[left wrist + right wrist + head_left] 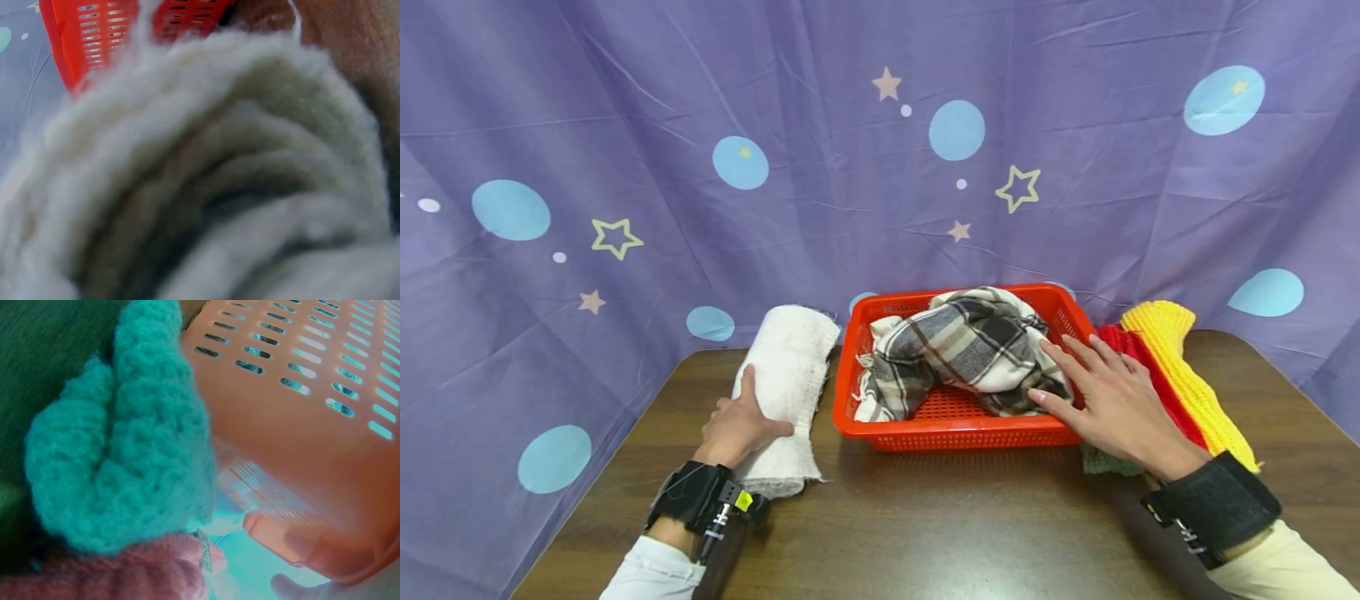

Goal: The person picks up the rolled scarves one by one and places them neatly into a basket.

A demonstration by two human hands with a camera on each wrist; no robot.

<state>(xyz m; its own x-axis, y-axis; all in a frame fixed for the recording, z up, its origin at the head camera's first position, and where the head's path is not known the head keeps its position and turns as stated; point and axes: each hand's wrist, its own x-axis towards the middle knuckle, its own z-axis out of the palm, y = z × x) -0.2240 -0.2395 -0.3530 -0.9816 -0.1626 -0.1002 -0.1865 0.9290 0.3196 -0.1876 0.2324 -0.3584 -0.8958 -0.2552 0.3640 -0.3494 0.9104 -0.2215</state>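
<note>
A rolled white cloth (786,362) with frayed edges lies on the left of the table. My left hand (739,423) rests on its left side, thumb and index finger spread straight. The left wrist view is filled by the layered end of this roll (206,175). A red plastic basket (970,437) stands in the middle, holding a fringed plaid scarf (962,346) in white, grey and brown. Over the basket's right rim is my right hand (1116,404), its fingers spread and its fingertips overlapping the scarf's right edge in the head view.
Right of the basket lie a yellow knitted piece (1195,383), a red knitted piece (1172,408) and a green knitted roll (125,456), partly behind my right hand. A purple curtain (850,208) hangs behind the brown wooden table (947,525).
</note>
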